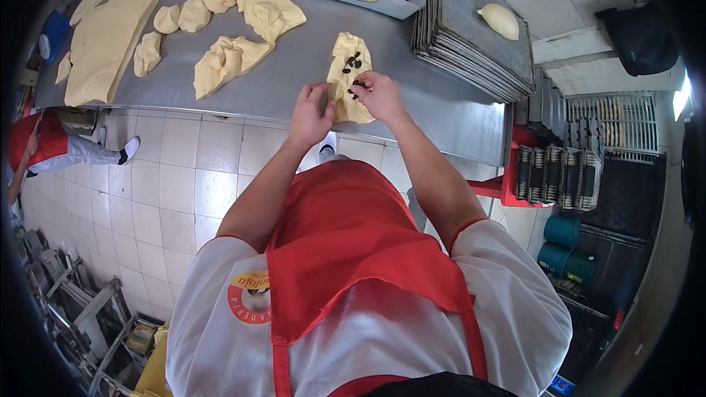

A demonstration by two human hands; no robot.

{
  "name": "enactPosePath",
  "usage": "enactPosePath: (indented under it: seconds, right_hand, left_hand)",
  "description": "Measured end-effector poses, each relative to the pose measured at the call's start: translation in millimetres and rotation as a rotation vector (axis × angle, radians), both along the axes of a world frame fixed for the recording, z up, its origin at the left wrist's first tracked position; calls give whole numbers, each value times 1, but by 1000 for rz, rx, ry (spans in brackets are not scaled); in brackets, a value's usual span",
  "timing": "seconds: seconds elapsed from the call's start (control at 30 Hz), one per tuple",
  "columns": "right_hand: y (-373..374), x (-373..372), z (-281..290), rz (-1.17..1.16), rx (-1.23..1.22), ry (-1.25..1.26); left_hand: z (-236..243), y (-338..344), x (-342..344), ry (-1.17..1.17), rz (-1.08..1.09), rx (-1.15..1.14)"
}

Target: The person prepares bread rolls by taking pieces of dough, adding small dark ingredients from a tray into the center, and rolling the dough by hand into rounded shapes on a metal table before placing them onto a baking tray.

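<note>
Left hand (312, 114) half-curled (thumb apart), beside dough strip (343, 79), right hand (376, 95) pinching raisin-like pieces (356, 91)

On the tabletop (441, 125), a dough strip (340, 59) lies by the near edge, bits (348, 63) on it. Pieces (272, 16) lie left; behind stands a tub (390, 9); right, a tray stack (463, 15) bears a ball (500, 21).
</note>
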State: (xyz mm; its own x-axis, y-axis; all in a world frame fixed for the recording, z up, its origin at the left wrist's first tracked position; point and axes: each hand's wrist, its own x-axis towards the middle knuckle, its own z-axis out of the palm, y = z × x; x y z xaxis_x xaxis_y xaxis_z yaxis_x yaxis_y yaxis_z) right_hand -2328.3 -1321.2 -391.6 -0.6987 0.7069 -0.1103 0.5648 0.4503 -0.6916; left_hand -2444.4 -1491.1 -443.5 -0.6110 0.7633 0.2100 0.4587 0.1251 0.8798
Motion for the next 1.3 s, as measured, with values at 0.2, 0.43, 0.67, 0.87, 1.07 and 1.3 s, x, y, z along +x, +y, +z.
enactPosePath:
  seconds: [0.2,0.43,0.67,0.87,1.07,1.3]
  right_hand:
    - [23,-10,-7,-100,-251,252]
    - [58,-16,-5,-25,-205,52]
    - [73,0,-22,68,-101,110]
    - [92,32,-38,-91,-52,76]
    - [98,72,-39,468,298,293]
    - [106,-9,-33,-7,-179,391]
  left_hand:
    - [-1,13,-2,-68,15,-7]
    - [-5,33,-13,-45,48,27]
    - [13,75,-35,53,182,2]
    - [16,140,-13,519,-113,-324]
    - [16,168,-8,553,-272,-584]
    - [17,148,-87,232,9,-259]
